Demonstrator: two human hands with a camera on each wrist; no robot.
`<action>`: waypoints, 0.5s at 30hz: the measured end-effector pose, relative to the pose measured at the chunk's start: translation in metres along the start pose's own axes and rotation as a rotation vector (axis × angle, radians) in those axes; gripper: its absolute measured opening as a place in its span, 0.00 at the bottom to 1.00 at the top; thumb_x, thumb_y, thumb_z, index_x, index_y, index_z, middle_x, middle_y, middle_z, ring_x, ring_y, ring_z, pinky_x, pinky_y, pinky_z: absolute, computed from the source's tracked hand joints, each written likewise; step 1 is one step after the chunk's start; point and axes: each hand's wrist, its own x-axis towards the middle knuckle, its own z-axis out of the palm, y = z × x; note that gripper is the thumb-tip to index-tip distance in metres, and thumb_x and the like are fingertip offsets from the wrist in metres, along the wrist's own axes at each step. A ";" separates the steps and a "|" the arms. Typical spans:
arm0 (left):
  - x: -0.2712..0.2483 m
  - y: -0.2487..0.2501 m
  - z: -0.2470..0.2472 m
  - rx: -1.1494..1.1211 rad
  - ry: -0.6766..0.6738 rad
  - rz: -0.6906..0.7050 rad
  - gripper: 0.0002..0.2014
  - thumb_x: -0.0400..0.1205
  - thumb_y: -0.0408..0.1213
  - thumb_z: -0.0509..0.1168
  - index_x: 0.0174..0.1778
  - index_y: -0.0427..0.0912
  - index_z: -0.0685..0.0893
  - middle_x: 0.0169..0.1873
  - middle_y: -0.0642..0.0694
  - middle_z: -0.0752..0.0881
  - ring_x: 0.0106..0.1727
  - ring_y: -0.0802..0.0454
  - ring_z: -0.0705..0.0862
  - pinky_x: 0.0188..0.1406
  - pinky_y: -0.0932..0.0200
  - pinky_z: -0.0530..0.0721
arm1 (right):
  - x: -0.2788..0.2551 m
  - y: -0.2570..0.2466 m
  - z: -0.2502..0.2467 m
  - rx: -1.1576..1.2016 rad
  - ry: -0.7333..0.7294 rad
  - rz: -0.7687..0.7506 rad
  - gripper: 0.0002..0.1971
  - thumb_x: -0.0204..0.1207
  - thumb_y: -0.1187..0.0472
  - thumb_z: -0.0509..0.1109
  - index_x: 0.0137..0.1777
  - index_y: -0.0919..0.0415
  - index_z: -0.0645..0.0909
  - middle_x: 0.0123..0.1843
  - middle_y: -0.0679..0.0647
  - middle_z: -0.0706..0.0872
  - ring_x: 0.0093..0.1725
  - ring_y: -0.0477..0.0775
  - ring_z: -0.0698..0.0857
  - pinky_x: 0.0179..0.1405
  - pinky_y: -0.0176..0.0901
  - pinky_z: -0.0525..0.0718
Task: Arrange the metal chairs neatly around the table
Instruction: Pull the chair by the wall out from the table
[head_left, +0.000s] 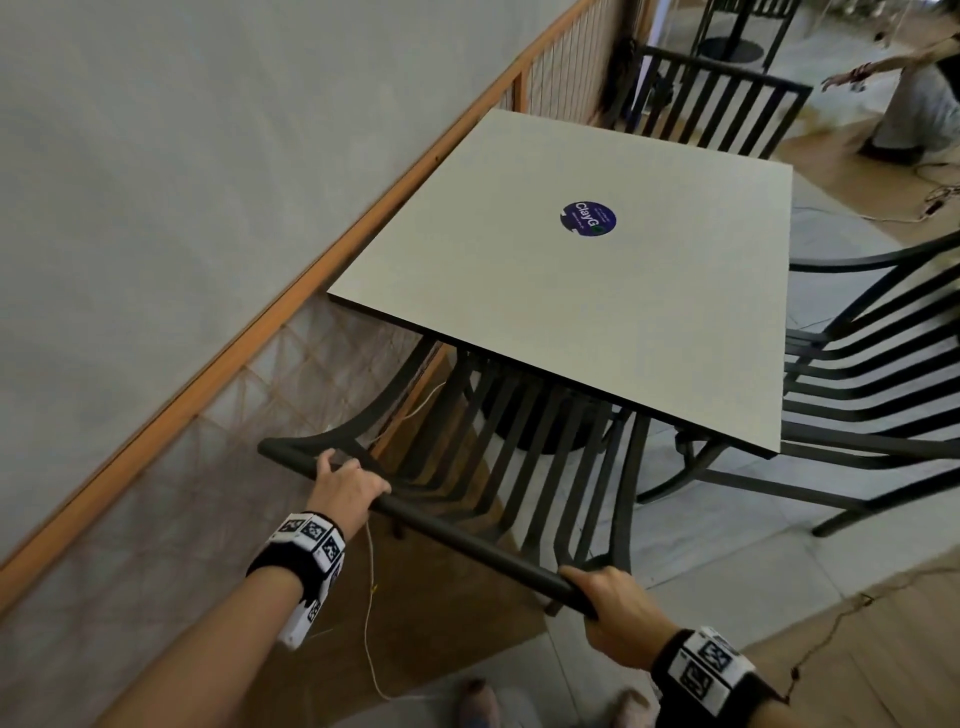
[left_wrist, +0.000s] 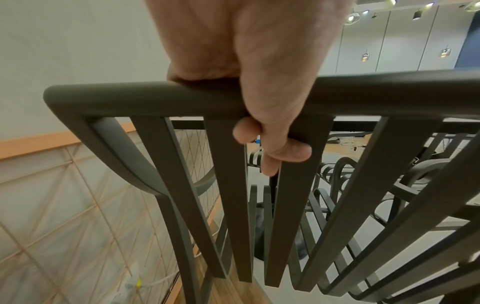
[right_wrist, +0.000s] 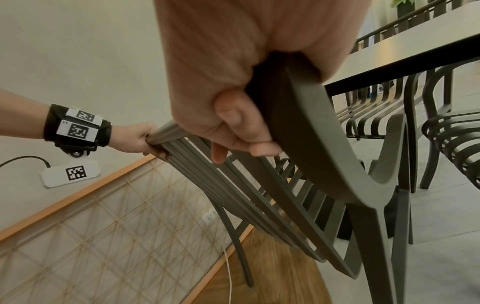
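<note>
A dark metal slatted chair (head_left: 498, 467) stands at the near side of the square pale table (head_left: 519, 291), its seat tucked under the tabletop. My left hand (head_left: 345, 486) grips the left end of the chair's top rail (left_wrist: 130, 100), fingers curled under it. My right hand (head_left: 605, 597) grips the right end of the same rail (right_wrist: 311, 123), thumb and fingers wrapped round it. A second metal chair (head_left: 862, 384) sits at the table's right side, and a third (head_left: 722, 104) at the far side.
A wall with a wooden rail and mesh panel (head_left: 249, 415) runs close along the left. A white cord (head_left: 370, 613) trails on the floor near my feet. Another person (head_left: 914, 93) stands at the far right. A round blue sticker (head_left: 588, 218) marks the tabletop.
</note>
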 end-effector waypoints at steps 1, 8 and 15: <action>0.004 -0.001 -0.001 -0.002 -0.005 -0.002 0.17 0.79 0.33 0.64 0.54 0.62 0.84 0.50 0.57 0.88 0.63 0.53 0.79 0.79 0.34 0.56 | 0.002 0.001 -0.002 0.001 0.005 -0.012 0.11 0.75 0.61 0.64 0.53 0.45 0.79 0.41 0.46 0.87 0.39 0.45 0.84 0.44 0.43 0.88; 0.030 -0.001 -0.012 -0.004 -0.057 -0.008 0.14 0.77 0.35 0.68 0.52 0.62 0.84 0.47 0.55 0.86 0.64 0.51 0.78 0.78 0.30 0.53 | 0.016 0.008 -0.020 -0.018 0.039 -0.054 0.11 0.77 0.62 0.65 0.51 0.43 0.76 0.34 0.41 0.78 0.32 0.39 0.77 0.40 0.36 0.83; 0.039 0.001 -0.020 0.009 -0.097 -0.040 0.14 0.77 0.32 0.67 0.48 0.59 0.84 0.47 0.55 0.84 0.64 0.50 0.77 0.78 0.28 0.51 | 0.021 0.006 -0.025 0.001 0.062 -0.075 0.09 0.78 0.62 0.64 0.54 0.49 0.78 0.36 0.43 0.80 0.38 0.47 0.83 0.44 0.42 0.87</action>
